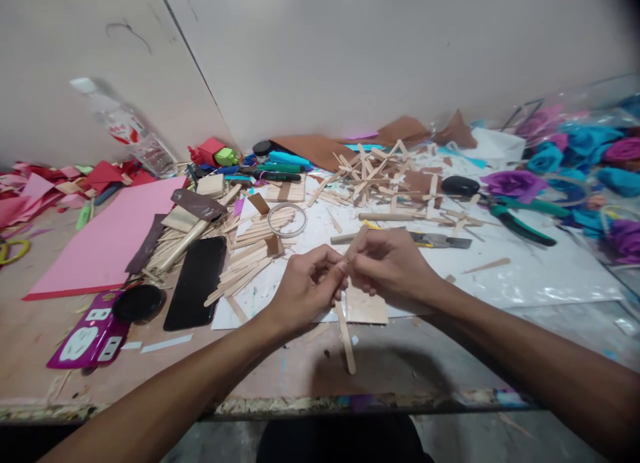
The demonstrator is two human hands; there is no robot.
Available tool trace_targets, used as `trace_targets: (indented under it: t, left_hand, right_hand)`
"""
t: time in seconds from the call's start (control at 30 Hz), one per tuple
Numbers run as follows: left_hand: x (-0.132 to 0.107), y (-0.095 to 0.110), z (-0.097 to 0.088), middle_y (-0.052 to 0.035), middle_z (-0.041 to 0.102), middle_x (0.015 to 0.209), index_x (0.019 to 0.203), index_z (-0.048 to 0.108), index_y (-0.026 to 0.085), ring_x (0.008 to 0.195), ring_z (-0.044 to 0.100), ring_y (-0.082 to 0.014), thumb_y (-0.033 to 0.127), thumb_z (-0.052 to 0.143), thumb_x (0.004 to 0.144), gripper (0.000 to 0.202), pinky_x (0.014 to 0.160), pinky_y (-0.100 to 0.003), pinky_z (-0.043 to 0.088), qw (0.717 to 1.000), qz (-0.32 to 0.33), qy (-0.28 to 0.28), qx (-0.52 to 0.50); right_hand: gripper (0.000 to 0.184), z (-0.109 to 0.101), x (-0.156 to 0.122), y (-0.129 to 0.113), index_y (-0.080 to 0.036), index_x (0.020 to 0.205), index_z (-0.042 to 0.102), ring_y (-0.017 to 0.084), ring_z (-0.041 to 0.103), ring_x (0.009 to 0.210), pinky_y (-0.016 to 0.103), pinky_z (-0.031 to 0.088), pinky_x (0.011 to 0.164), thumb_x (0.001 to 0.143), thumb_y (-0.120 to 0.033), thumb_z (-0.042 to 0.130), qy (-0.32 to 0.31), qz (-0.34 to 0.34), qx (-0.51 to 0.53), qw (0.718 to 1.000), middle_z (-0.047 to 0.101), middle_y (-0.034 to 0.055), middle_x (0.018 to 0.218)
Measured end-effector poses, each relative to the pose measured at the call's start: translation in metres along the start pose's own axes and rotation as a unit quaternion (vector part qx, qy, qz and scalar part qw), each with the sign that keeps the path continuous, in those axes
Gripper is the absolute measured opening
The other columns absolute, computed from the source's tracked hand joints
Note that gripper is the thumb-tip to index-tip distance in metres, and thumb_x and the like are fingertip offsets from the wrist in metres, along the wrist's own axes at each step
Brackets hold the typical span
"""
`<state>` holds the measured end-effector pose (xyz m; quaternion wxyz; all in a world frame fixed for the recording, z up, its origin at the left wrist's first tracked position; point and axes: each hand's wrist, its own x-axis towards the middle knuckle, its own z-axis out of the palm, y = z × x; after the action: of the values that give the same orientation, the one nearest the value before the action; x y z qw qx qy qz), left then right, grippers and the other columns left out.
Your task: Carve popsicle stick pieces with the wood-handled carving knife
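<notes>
My left hand (307,283) and my right hand (393,259) meet over the front middle of the table, fingertips pinched together. Between them is a wooden craft stick (357,241), its upper end rising past my right fingers. Another craft stick (346,339) slants down below my left fingers toward the table edge; whether my left hand holds it or the two sticks are joined, I cannot tell. Beneath the hands lies a flat wooden block (367,306). A cutter knife (440,240) rests just beyond my right hand. Loose craft sticks (245,266) fan out left of my left hand.
A tangle of joined sticks (375,173) stands at the back. Green-handled pliers (525,223) and paper flowers (575,149) are at the right. A black phone (196,283), a purple power strip (90,333), pink paper (110,236) and a leaning plastic bottle (127,129) are on the left.
</notes>
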<state>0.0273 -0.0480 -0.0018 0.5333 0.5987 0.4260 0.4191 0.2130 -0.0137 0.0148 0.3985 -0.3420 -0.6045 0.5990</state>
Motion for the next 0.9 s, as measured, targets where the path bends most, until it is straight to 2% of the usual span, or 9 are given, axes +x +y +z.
trace_targets:
  t: [0.23, 0.47, 0.57, 0.7, 0.8, 0.9]
  left_hand:
    - [-0.001, 0.001, -0.001, -0.0009, 0.069, 0.074, 0.091, 0.065, 0.016, 0.057, 0.062, -0.0082, 0.042, 0.067, 0.103, 0.028, 0.053, -0.018, 0.05, 1.0, 0.003, -0.008, 0.018]
    - [-0.003, 0.003, -0.003, -0.0008, 0.07, 0.076, 0.09, 0.065, 0.017, 0.059, 0.062, -0.0081, 0.038, 0.065, 0.104, 0.025, 0.056, -0.019, 0.049, 0.999, 0.01, -0.022, 0.038]
    - [-0.004, 0.002, -0.004, 0.0016, 0.067, 0.07, 0.09, 0.065, 0.018, 0.058, 0.06, -0.0077, 0.032, 0.069, 0.102, 0.019, 0.055, -0.019, 0.045, 0.997, 0.017, -0.016, 0.069]
    - [-0.004, 0.001, -0.004, 0.0034, 0.065, 0.065, 0.086, 0.064, 0.018, 0.056, 0.058, -0.0073, 0.026, 0.068, 0.1, 0.017, 0.056, -0.019, 0.043, 0.994, 0.029, -0.005, 0.104]
    - [-0.004, 0.001, -0.003, 0.0037, 0.066, 0.064, 0.084, 0.063, 0.019, 0.056, 0.059, -0.0076, 0.024, 0.068, 0.099, 0.017, 0.057, -0.02, 0.044, 0.993, 0.034, 0.004, 0.117]
    - [-0.004, 0.001, -0.003, 0.0037, 0.066, 0.063, 0.084, 0.064, 0.019, 0.054, 0.058, -0.0081, 0.025, 0.067, 0.099, 0.017, 0.056, -0.02, 0.043, 0.991, 0.03, 0.012, 0.131]
  right_hand:
    - [0.015, -0.001, 0.0, 0.003, -0.017, 0.07, 0.064, 0.008, 0.049, 0.04, 0.019, 0.038, 0.038, 0.084, -0.013, 0.068, -0.001, -0.008, 0.006, 1.0, 0.06, -0.0055, 0.05]
    - [0.015, -0.003, -0.001, 0.006, -0.017, 0.069, 0.064, 0.009, 0.053, 0.041, 0.02, 0.04, 0.04, 0.083, -0.016, 0.069, -0.003, -0.026, -0.018, 0.999, 0.061, -0.0041, 0.051]
    - [0.014, -0.001, 0.0, 0.004, -0.017, 0.066, 0.063, 0.007, 0.049, 0.042, 0.018, 0.037, 0.042, 0.078, -0.011, 0.065, 0.023, -0.074, -0.091, 0.993, 0.058, -0.0056, 0.05]
    - [0.017, 0.003, 0.002, 0.003, -0.015, 0.059, 0.062, 0.005, 0.045, 0.047, 0.017, 0.033, 0.045, 0.075, -0.01, 0.063, 0.078, -0.158, -0.199, 0.964, 0.056, -0.0046, 0.05]
    - [0.018, 0.007, 0.001, 0.003, -0.015, 0.057, 0.062, 0.005, 0.044, 0.048, 0.018, 0.032, 0.045, 0.075, -0.011, 0.063, 0.098, -0.174, -0.228, 0.953, 0.056, -0.0044, 0.05]
    - [0.019, 0.011, -0.001, 0.003, -0.017, 0.056, 0.061, 0.006, 0.044, 0.046, 0.019, 0.032, 0.044, 0.074, -0.01, 0.062, 0.114, -0.154, -0.221, 0.956, 0.056, -0.0045, 0.048]
